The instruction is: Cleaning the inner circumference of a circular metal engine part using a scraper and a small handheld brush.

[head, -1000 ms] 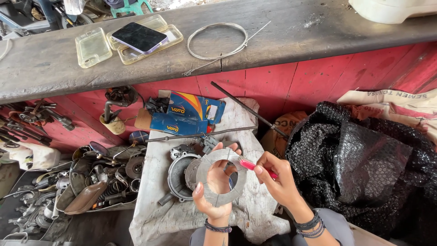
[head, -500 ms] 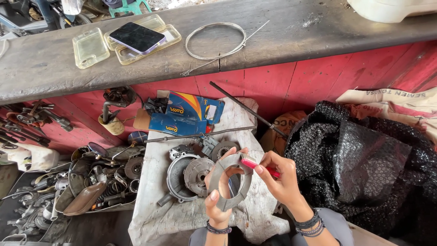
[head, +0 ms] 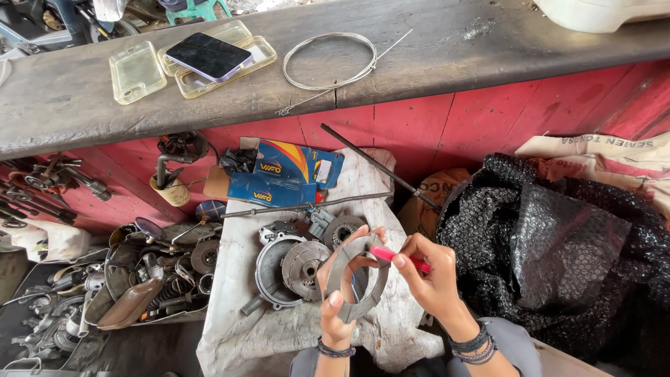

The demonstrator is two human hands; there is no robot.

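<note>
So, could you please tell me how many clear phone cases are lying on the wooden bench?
3: one apart at left, one behind the phone, one underneath it.

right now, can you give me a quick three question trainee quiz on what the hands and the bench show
1. True or false: the left hand holds the flat grey ring-shaped gasket upright.
2. What does the right hand hold? A) thin pink-handled tool B) hammer C) phone
3. Fill in: the dark smartphone lies on a clear phone case on the grey wooden ____.

Key: 1 true; 2 A, the thin pink-handled tool, tip at the gasket; 3 shelf.
</note>
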